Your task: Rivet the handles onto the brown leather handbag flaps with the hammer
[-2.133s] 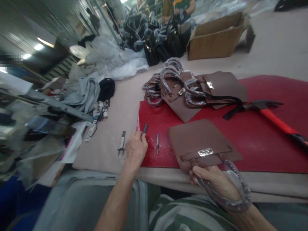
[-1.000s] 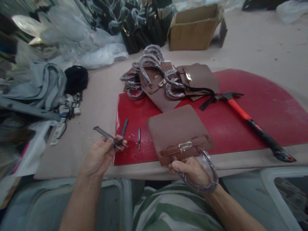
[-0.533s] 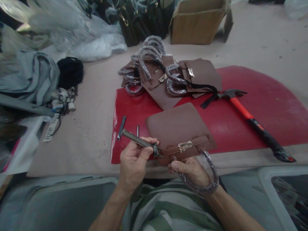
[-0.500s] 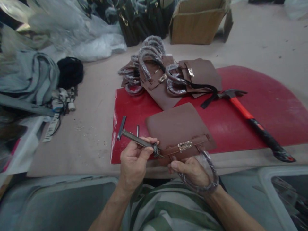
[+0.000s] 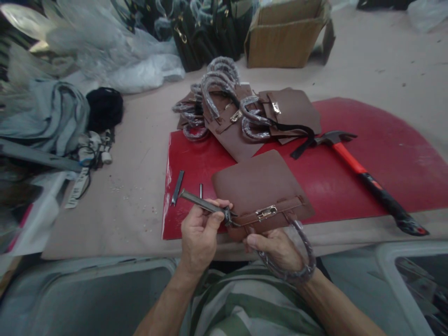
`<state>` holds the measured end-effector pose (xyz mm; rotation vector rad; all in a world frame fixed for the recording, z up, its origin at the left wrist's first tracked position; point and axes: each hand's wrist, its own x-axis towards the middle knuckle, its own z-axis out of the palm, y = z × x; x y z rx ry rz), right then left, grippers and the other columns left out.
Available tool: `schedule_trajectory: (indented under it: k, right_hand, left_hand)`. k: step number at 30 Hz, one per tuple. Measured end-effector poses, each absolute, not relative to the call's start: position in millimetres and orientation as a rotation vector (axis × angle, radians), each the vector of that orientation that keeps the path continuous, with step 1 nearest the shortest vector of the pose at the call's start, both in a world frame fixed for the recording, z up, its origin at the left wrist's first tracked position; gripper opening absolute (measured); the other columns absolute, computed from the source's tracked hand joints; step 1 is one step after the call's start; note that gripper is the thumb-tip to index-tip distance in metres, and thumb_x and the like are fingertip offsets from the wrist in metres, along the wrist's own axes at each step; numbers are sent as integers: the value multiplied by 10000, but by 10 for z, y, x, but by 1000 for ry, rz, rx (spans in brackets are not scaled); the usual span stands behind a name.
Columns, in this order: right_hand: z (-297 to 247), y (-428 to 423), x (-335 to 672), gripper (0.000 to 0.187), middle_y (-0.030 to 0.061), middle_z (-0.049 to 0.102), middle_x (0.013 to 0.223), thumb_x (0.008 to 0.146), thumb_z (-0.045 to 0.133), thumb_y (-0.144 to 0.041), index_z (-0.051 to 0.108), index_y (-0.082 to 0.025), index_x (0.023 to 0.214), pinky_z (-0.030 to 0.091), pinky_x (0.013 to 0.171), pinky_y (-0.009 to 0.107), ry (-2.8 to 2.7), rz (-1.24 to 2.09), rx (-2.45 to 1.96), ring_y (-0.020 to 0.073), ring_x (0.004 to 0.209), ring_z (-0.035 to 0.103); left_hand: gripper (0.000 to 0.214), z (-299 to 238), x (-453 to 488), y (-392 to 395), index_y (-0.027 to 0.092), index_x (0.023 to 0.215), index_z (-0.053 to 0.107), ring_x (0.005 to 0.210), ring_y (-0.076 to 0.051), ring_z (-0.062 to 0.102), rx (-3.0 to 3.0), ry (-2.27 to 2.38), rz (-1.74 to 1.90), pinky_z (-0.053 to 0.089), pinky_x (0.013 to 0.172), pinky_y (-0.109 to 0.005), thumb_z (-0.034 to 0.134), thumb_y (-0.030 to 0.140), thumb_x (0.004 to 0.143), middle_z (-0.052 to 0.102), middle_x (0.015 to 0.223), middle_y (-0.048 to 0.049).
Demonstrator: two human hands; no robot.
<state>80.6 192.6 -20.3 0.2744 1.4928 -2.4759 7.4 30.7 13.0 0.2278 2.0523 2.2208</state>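
Observation:
My left hand (image 5: 199, 240) is closed round a dark metal bar tool (image 5: 198, 199) with a small block at its near end. That end touches, or nearly touches, the left end of the strap on a brown leather bag panel (image 5: 255, 175); I cannot tell which. The panel lies on a red mat (image 5: 392, 154), its gold clasp (image 5: 266, 213) facing up. With thumb on top, my right hand (image 5: 275, 247) pinches the panel's near edge. A plastic-wrapped handle (image 5: 310, 249) attached to the panel loops round that hand. Its other fingers are partly hidden underneath.
A claw hammer (image 5: 350, 156) with a red and black handle lies on the right. Left of the panel are a flat metal bar (image 5: 178, 187) and a small metal pin (image 5: 200, 190). More brown panels (image 5: 297, 109) with wrapped handles are piled behind, before a cardboard box (image 5: 280, 44).
My left hand and its tool have shifted very slightly right, and the tool's end sits closer to the strap. The right hand keeps its hold. The whole view has moved a little.

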Motion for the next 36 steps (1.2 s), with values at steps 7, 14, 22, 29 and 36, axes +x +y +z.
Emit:
schedule_trajectory:
  k: [7, 14, 22, 29, 36]
  right_hand:
    - [-154, 1921, 774, 365, 26, 594, 663, 716, 766, -499, 656, -157, 655, 389, 629, 300, 1497, -2442, 315, 158, 641, 506]
    - [-129, 1901, 737, 291, 30, 584, 621, 736, 743, -407, 640, -149, 650, 428, 632, 308, 1267, -2546, 249, 158, 607, 538]
    - [-197, 1899, 789, 272, 31, 586, 628, 774, 709, -391, 662, -135, 693, 400, 600, 299, 1258, -2532, 236, 153, 598, 527]
    - [-163, 1934, 802, 356, 59, 614, 650, 709, 765, -454, 663, -125, 617, 416, 644, 308, 1285, -2447, 278, 172, 644, 561]
    - [-173, 1903, 828, 336, 28, 605, 634, 680, 813, -440, 669, -137, 663, 410, 610, 284, 1179, -2520, 282, 147, 611, 545]
  left_hand:
    - [135, 161, 45, 291, 161, 998, 618, 921, -198, 726, 317, 2161, 2095, 594, 844, -314, 626, 269, 917, 712, 1015, -72]
    - [120, 239, -9, 290, 167, 1005, 590, 912, -184, 719, 387, 2158, 2038, 594, 833, -305, 612, 248, 920, 699, 1026, -72]
    - [114, 202, 44, 278, 163, 1005, 586, 908, -187, 718, 425, 2213, 2018, 592, 836, -313, 603, 239, 921, 705, 1014, -75]
    - [115, 197, 71, 262, 166, 1011, 590, 928, -193, 718, 488, 2200, 2081, 592, 848, -323, 609, 237, 923, 703, 1022, -75]
    - [108, 185, 121, 215, 182, 1037, 580, 965, -204, 714, 545, 2192, 2093, 592, 862, -341, 588, 204, 933, 691, 1053, -72]
